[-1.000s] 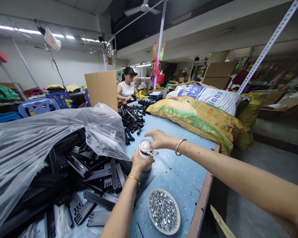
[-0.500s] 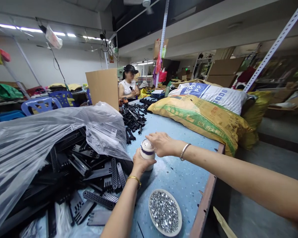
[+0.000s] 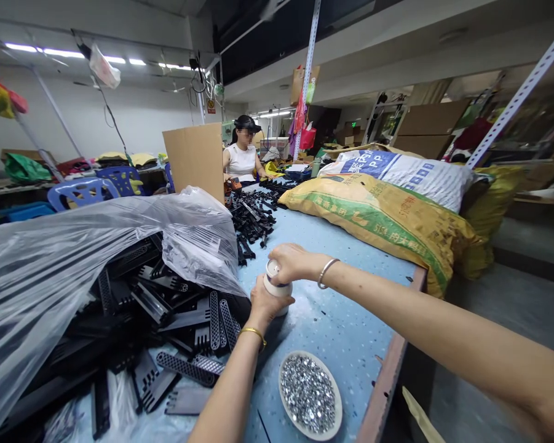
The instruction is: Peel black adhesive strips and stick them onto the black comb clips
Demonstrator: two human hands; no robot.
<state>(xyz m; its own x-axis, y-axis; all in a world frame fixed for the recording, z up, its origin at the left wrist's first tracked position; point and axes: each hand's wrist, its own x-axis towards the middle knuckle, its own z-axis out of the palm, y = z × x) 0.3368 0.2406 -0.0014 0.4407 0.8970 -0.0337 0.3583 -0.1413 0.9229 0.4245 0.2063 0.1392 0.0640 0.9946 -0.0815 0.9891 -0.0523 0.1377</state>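
Observation:
A white bottle (image 3: 280,289) with a dark band stands upright on the blue table (image 3: 304,231). Wrapped round its body from the near left is my left hand (image 3: 264,303), with a gold bracelet on the wrist. My right hand (image 3: 296,263) grips the bottle's white top, its fingers curled over it; a silver bangle circles that wrist. Nearer to me, an oval white dish (image 3: 339,403) holds small shiny metal pieces (image 3: 308,394). Black plastic comb-like parts (image 3: 166,320) lie heaped to the left, partly under clear plastic sheeting (image 3: 120,215).
Yellow (image 3: 378,215) and white sacks (image 3: 406,172) lie along the table's far right side. A cardboard panel (image 3: 193,160) stands at the back left. Behind it a person (image 3: 243,157) sits by more black parts (image 3: 253,215). The table's right edge (image 3: 387,375) is wooden.
My right hand has closed from flattened fingers beside the bottle's top to a grip over it. The view has shifted slightly. The person at the back has lowered their hands towards the table.

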